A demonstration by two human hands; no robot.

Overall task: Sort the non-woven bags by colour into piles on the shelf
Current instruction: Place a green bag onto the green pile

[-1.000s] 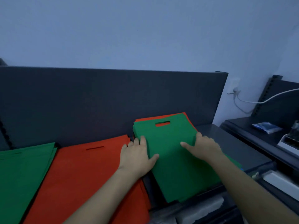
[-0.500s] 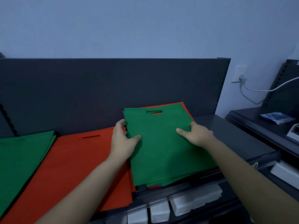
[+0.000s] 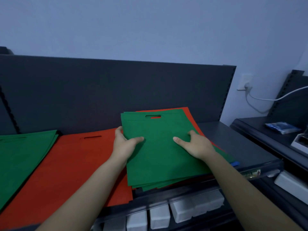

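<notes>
A green non-woven bag (image 3: pixel 160 147) with a cut-out handle lies on top of a mixed stack of green and red bags (image 3: pixel 191 117) at the right of the dark shelf (image 3: pixel 233 139). My left hand (image 3: pixel 125 144) grips the top bag's left edge, thumb on top and fingers underneath. My right hand (image 3: pixel 195 144) holds its right side, thumb flat on the bag and fingers curled over the edge. To the left lies a red pile (image 3: pixel 66 164), and further left a green pile (image 3: pixel 21 157).
A dark back panel (image 3: pixel 116 90) stands behind the shelf. White boxes (image 3: pixel 183 209) sit on the level below. At the right stands another dark shelf with a blue packet (image 3: pixel 281 127), and a white cable (image 3: pixel 266 99) runs from a wall socket.
Both hands have taken hold of the top green bag at its two sides; the left thumb now lies on top. The bag has slid slightly toward me and left.
</notes>
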